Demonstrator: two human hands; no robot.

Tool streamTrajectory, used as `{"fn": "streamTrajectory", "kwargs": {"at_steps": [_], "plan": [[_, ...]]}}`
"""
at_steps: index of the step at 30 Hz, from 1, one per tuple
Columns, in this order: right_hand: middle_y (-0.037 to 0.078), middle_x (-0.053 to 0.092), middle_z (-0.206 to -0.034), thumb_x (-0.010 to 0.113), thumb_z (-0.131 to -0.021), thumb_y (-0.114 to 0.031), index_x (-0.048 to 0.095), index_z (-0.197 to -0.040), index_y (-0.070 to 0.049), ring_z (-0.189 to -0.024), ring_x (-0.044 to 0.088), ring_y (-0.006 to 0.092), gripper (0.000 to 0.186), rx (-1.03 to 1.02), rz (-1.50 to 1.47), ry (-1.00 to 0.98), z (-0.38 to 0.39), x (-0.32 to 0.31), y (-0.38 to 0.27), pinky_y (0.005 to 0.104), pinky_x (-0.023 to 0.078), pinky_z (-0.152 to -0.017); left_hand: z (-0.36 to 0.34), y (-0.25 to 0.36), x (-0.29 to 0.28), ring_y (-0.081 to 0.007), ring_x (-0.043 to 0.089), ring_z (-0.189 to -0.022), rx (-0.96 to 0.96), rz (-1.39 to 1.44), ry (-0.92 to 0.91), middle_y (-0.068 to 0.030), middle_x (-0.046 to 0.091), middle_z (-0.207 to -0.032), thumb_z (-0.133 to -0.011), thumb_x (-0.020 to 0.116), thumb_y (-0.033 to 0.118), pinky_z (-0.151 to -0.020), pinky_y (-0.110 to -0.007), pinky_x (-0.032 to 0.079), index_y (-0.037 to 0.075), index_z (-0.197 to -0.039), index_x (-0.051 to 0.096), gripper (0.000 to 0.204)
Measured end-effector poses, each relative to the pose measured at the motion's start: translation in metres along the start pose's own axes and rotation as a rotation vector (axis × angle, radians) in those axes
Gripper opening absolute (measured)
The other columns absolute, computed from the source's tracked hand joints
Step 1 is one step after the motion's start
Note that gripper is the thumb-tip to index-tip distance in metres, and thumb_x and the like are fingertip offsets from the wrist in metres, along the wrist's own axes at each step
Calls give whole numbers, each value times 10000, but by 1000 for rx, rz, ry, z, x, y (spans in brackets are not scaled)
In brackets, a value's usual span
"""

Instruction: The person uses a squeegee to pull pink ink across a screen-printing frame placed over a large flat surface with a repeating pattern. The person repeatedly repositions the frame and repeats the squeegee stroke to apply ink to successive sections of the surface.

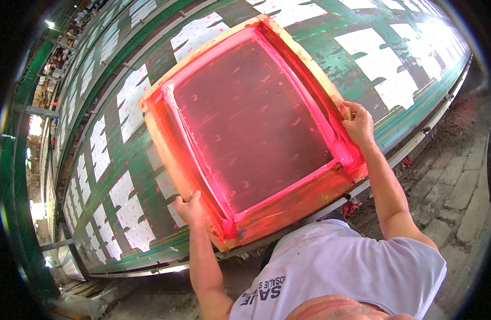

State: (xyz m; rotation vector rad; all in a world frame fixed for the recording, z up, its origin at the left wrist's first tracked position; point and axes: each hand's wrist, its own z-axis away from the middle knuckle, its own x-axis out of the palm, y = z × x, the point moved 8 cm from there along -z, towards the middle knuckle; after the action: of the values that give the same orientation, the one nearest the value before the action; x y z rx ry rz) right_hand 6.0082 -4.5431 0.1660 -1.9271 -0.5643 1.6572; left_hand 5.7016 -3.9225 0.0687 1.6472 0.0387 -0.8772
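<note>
A large wooden screen-printing frame point(256, 122) with a dark mesh and bright pink ink along its inner edges is between my hands, over the long green table. My left hand point(190, 207) grips the frame's near left side, thumb up on the wood. On the right side rail my right hand point(357, 122) is closed around the edge. The frame is turned at an angle to the table. White cut fabric pieces point(129, 213) with small pink marks lie to the left of it, and some are partly covered by the frame.
The green table point(165, 234) curves away left and right, with more white pieces point(378, 66) to the right. A second table point(104, 50) with similar pieces runs beyond it. A green post point(21, 176) stands at the left; a brick-like floor point(453, 181) lies at the right.
</note>
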Motion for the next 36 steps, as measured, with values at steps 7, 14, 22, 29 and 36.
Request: {"fn": "streamTrajectory", "kwargs": {"at_steps": [7, 14, 22, 29, 36], "plan": [[153, 799, -1315, 771, -788, -60, 793, -1407, -189, -1179, 793, 321, 633, 38, -10, -13, -54, -48, 81, 434, 613, -1057, 63, 51, 72, -295, 645, -896, -16, 22, -5, -167, 687, -1013, -808, 953, 105, -844, -476, 539, -44, -943, 641, 371], [148, 801, -1244, 774, -808, -70, 794, -1410, -169, -1114, 804, 292, 611, 44, -91, -20, -79, -69, 123, 421, 620, -1005, 89, 88, 106, -270, 701, -890, 2, 57, -31, -152, 752, -997, -838, 937, 102, -850, -443, 561, -36, -1015, 699, 328], [138, 754, -1364, 804, -879, -51, 721, -1489, -119, -1266, 744, 304, 620, -20, -45, -70, -88, -79, 135, 423, 596, -1083, 103, 106, 118, -277, 694, -903, 49, -63, -35, -161, 738, -993, -864, 927, 144, -864, -455, 551, -41, -999, 687, 332], [222, 660, -1524, 936, -769, -139, 724, -1451, -129, -1432, 614, 434, 715, -770, 219, -314, 31, -76, 34, 561, 497, -1209, 85, 66, 135, -358, 745, -942, 71, -159, -46, -203, 765, -998, -821, 960, 222, -878, -485, 575, -32, -1036, 720, 410], [158, 747, -1349, 769, -846, -96, 794, -1306, -85, -1268, 699, 380, 460, -1060, 218, -729, 155, -47, -28, 518, 585, -1071, 112, 110, 117, -464, 617, -1324, 140, -211, 99, -250, 666, -1397, -818, 941, 238, -1179, -554, 478, -32, -1451, 630, 756]]}}
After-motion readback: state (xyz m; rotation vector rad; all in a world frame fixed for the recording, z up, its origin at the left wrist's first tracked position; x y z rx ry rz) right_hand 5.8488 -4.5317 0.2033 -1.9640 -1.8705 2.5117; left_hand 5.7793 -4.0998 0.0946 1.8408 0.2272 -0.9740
